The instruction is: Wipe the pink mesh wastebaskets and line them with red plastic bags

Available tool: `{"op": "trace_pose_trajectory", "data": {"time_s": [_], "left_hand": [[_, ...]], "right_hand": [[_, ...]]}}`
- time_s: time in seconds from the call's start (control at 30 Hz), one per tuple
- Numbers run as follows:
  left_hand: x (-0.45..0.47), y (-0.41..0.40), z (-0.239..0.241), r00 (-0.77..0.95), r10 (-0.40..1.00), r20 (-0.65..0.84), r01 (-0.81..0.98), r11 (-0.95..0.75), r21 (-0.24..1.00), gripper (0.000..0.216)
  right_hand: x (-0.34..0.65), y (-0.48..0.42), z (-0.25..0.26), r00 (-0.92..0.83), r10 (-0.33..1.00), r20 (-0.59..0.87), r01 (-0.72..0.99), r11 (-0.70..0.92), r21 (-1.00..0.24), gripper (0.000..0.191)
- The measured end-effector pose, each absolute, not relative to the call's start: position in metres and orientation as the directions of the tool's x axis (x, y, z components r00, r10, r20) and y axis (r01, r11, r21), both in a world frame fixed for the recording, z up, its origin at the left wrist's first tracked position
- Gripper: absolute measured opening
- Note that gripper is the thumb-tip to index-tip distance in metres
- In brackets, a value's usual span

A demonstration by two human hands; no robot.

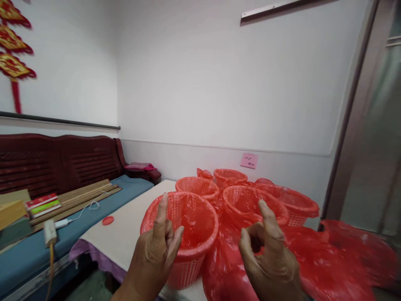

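My left hand (156,246) is raised in front of a red plastic basket (188,267) lined with a red plastic bag (196,219). Its index finger points up and the thumb stands apart, with the other fingers curled and nothing held. To the right, my right hand (269,255) is held up before loose red bags, its index finger stretched out and its thumb spread; nothing shows in it. Beyond it stands another lined basket (230,205). Several more red baskets are grouped behind, including one basket (296,217) at the right and one (191,179) at the left.
A cream-topped table (138,217) bears the baskets and a small red disc (108,220). Red bags (332,263) spread at the right. Leftward, a wooden bench (56,163) with a blue cushion holds a power strip (50,233) and boxes. A pink note (249,160) is on the wall.
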State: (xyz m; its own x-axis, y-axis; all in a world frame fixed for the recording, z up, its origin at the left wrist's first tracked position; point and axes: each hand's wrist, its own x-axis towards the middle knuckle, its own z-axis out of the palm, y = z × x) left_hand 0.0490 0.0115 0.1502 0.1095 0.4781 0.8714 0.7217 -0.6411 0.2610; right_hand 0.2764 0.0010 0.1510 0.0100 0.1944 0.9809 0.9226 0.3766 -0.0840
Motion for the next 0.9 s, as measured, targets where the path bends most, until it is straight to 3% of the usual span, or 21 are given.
{"op": "trace_pose_trajectory", "data": {"time_s": [0.63,0.9], "left_hand": [[0.052,0.038,0.131,0.105,0.548,0.830,0.729,-0.610,0.311,0.078],[0.053,0.047,0.130,0.087,0.591,0.802,0.726,-0.589,0.356,0.076]], "right_hand": [[0.278,0.032,0.125,-0.014,0.292,0.956,0.930,0.356,-0.095,0.064],[0.280,0.042,0.126,-0.003,0.274,0.962,0.925,0.366,-0.101,0.061]]}}
